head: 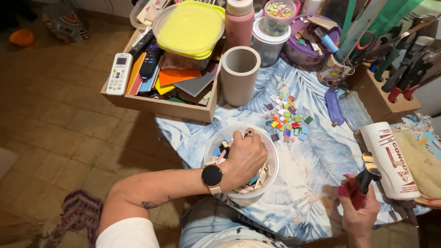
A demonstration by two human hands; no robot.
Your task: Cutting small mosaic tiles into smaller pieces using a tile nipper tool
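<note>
My left hand (245, 156), with a round black watch on the wrist, reaches down into a clear plastic tub (274, 151) full of small coloured mosaic tiles; the fingers are curled among the pieces, and what they hold is hidden. My right hand (358, 206) grips the red handles of a pair of tile nippers (365, 177), jaws pointing up, near the table's front right. A loose scatter of small coloured tiles (287, 119) lies on the leaf-patterned cloth just beyond the tub.
A grey cylinder cup (240, 73) stands behind the tub. A wooden box (161, 105) holds remotes, coloured sheets and a yellow-lidded container. A white glue tube (390, 158) lies at right. Jars of tiles and a tool rack (395, 59) line the back.
</note>
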